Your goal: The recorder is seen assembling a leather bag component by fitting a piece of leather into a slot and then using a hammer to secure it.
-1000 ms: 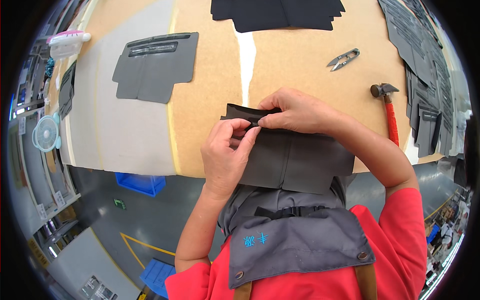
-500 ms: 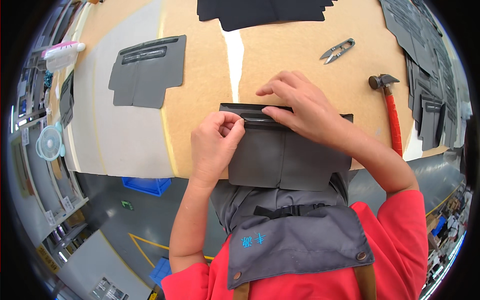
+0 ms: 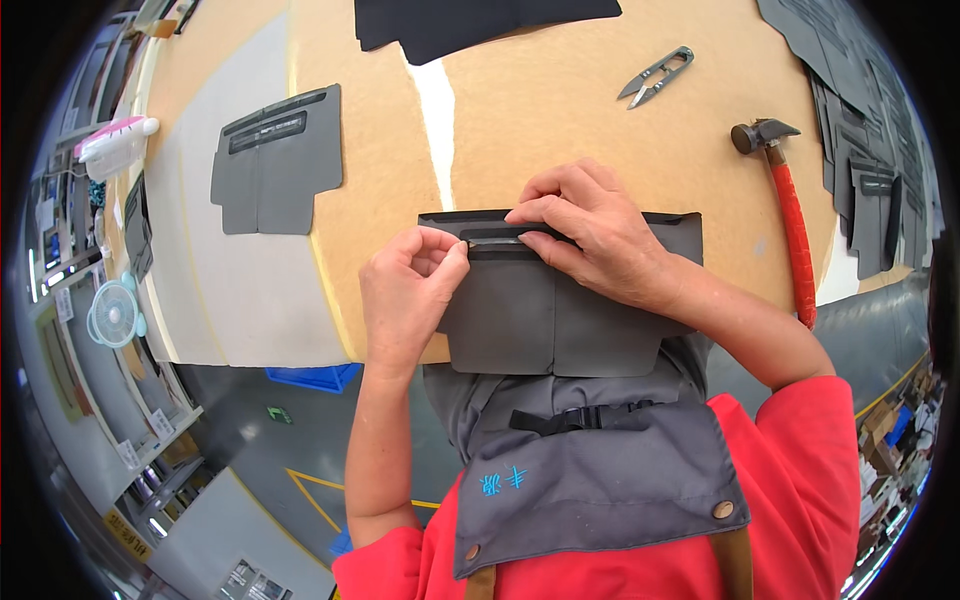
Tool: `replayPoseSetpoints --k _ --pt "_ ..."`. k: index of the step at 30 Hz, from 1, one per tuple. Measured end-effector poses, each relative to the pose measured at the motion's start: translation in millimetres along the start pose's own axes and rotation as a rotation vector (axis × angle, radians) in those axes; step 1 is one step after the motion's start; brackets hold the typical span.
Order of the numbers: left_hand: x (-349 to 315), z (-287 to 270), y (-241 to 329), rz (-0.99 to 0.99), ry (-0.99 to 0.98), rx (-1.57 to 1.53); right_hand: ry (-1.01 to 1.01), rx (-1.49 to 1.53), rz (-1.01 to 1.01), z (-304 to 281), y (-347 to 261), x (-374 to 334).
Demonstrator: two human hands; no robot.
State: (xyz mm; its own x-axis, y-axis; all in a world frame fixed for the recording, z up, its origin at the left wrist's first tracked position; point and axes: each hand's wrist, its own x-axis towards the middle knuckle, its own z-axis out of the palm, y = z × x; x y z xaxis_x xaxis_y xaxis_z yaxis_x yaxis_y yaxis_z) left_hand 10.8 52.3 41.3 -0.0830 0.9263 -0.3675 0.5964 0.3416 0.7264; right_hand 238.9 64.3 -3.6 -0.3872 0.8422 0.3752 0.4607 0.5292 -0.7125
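Observation:
A dark grey flat panel (image 3: 500, 320), leather-like, lies at the table's near edge and overhangs it toward my lap. Along its top runs a black-bordered slot with a thin shiny strip (image 3: 495, 241) inside. At the slot's left end my left hand (image 3: 408, 285) is closed, thumb and forefinger pinched together at the panel; whatever thread or edge is between the tips is too small to make out. My right hand (image 3: 595, 240) rests over the panel's upper part, thumb by the slot and bent forefinger near the top edge, closed on the panel.
Another grey panel (image 3: 285, 180) lies at the left. Thread snips (image 3: 657, 77) and a red-handled hammer (image 3: 790, 220) lie to the right. Black pieces (image 3: 480, 25) sit at the far side, stacked grey panels (image 3: 850, 100) at the far right. A small fan (image 3: 114, 312) stands left.
My right forefinger has come down from its raised position toward the thumb and the panel. My left hand keeps its pinch at the slot's left end. The whole view has shifted slightly.

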Motion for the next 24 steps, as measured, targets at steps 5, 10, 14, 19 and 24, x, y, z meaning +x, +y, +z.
replayPoseSetpoints --k 5,10,14,19,24 --pt "1.2 -1.0 1.7 -0.034 -0.018 0.021 -0.004 0.009 -0.013 0.5 1.3 -0.6" --pt "3.7 -3.9 -2.9 -0.066 -0.033 -0.089 -0.013 0.018 -0.011 0.1 0.8 -0.2" --pt "5.1 -5.2 0.0 -0.099 -0.069 -0.133 -0.02 0.011 -0.01 -1.2 0.3 -0.2" --pt "6.4 -2.5 -5.0 -0.051 -0.064 -0.119 -0.018 -0.01 0.041 -17.8 -0.8 -1.8" --pt "2.0 -2.4 -2.3 -0.096 -0.073 -0.189 -0.103 -0.252 0.288 -91.6 -5.2 -28.7"
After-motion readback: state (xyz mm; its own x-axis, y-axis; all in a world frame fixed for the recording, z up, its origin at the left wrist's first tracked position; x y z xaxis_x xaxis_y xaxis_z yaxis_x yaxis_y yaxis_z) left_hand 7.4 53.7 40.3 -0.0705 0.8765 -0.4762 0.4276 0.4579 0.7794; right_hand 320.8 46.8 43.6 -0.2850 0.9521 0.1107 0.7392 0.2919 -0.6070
